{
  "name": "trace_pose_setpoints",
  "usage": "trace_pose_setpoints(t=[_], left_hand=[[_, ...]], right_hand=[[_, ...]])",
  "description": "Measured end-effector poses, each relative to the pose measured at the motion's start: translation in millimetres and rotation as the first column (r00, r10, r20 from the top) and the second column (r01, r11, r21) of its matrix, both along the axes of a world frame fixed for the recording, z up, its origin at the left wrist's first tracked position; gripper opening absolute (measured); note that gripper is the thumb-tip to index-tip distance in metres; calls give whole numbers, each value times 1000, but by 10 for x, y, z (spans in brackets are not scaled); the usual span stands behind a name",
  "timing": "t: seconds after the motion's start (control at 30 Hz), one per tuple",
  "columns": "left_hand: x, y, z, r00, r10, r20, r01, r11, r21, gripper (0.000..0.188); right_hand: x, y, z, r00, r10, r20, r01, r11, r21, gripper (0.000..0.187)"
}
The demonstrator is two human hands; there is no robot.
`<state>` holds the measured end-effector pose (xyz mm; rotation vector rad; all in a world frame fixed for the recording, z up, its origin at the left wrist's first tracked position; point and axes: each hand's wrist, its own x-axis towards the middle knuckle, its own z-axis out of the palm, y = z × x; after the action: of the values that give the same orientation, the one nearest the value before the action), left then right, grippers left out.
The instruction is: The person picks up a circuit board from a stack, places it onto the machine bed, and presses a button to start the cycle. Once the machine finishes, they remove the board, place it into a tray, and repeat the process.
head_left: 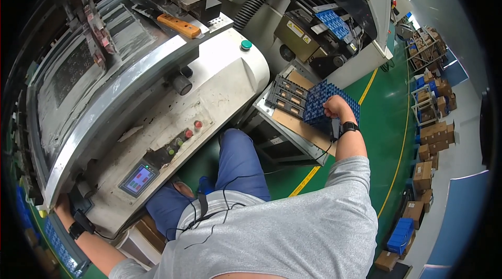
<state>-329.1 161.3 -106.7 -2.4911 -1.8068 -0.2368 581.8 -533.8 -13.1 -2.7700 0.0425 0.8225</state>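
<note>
My right hand (337, 106) rests over a stack of blue circuit boards (317, 102), to the right of the machine. Its fingers are curled together at the top board, apparently pinching it. At the far left, my left hand (62, 210) is at the lower corner of the machine's metal frame (86, 124); its fingers are mostly hidden there. Beside the boards lies a dark slotted tray (287, 98), on the same small stand as the stack. Both wrists carry black bands with small devices.
An orange-handled scraper (179, 25) lies on the printing machine. A touch screen (139, 178) and several buttons (188, 133) are on its front panel. Another machine (334, 30) holds a blue board at the back. Cardboard boxes (422, 174) and a blue crate (401, 235) line the right wall.
</note>
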Motion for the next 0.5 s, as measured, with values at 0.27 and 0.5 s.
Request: trace_pose_setpoints(t=[0.27,0.5], left_hand=[[-262,107,-142,988,21,-155,-30,998,-53,49],[412,-284,-92,947,-50,-318,84,992,93,45]], right_hand=[[-207,341,103,799,369,474,-270,926,-266,28],[-2266,1629,1830,495,612,616,-852,203,483,21]])
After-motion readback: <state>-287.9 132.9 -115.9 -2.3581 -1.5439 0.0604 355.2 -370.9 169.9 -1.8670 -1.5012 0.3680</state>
